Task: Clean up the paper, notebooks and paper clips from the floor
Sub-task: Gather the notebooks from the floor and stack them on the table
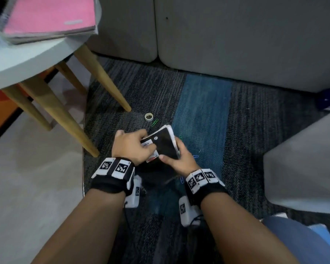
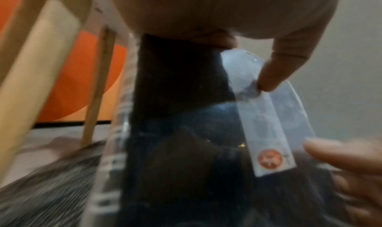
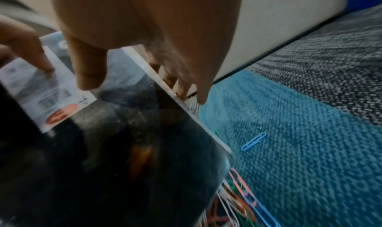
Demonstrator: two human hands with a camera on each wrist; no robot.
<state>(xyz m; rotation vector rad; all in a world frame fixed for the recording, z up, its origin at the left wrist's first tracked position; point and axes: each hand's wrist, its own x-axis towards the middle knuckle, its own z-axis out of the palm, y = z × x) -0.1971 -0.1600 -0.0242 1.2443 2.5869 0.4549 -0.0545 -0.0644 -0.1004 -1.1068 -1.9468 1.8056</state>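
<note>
— What's nearest?
— Both hands grip a black notebook (image 1: 163, 144) above the carpet (image 1: 202, 103): the left hand (image 1: 131, 146) curls round its left edge with a fingertip on the white label (image 2: 266, 132), the right hand (image 1: 179, 159) clamps the right edge.
— Paper clips?
— A blue paper clip (image 3: 253, 141) lies beside it, a loose pile (image 3: 233, 204) under its corner.
— Beyond?
— A tape roll (image 1: 149, 117), then the worktop (image 1: 27, 60) carrying a pink notebook (image 1: 50, 15).
</note>
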